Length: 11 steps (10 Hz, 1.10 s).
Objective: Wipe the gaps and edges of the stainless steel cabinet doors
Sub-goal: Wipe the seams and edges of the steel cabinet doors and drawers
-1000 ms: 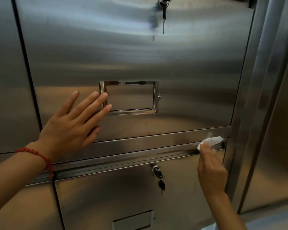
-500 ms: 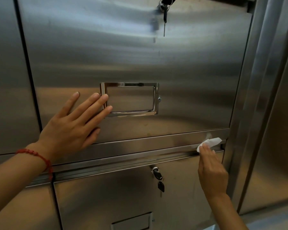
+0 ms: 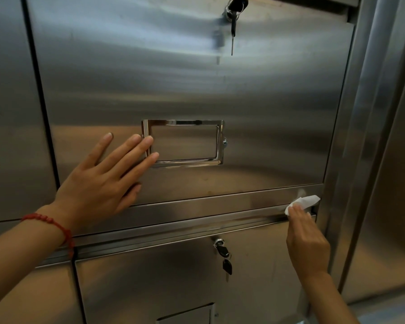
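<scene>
Right hand (image 3: 308,244) grips tissue (image 3: 303,201), wiping right end of gap below upper door (image 3: 185,90); left hand (image 3: 98,183) flat, fingers straight, bracing door. Next: likely drag tissue along gap

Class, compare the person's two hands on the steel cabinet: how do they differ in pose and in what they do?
The left hand lies flat with straight fingers on the upper stainless steel door; the right hand grips a white folded tissue at the horizontal gap. The left wrist wears a red bead bracelet; the right is bare. Both touch the cabinet.
</scene>
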Each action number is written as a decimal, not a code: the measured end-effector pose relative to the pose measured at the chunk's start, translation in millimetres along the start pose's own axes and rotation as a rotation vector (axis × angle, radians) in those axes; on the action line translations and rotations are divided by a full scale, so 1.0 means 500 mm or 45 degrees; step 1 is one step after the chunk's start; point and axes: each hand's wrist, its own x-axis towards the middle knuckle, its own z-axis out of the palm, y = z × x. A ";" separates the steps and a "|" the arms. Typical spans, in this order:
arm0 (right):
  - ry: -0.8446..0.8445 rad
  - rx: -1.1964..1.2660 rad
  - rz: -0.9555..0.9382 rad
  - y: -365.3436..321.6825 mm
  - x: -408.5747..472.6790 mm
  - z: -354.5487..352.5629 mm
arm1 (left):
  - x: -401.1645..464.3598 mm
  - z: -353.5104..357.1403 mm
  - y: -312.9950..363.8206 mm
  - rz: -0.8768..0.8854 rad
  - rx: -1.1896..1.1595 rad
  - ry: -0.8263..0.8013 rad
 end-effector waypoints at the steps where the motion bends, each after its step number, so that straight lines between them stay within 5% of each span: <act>1: 0.024 -0.004 0.012 0.010 0.003 0.005 | 0.001 0.001 -0.001 0.001 0.003 0.007; 11: -0.009 -0.070 -0.043 0.022 0.000 -0.003 | 0.001 0.003 -0.001 0.003 0.029 0.002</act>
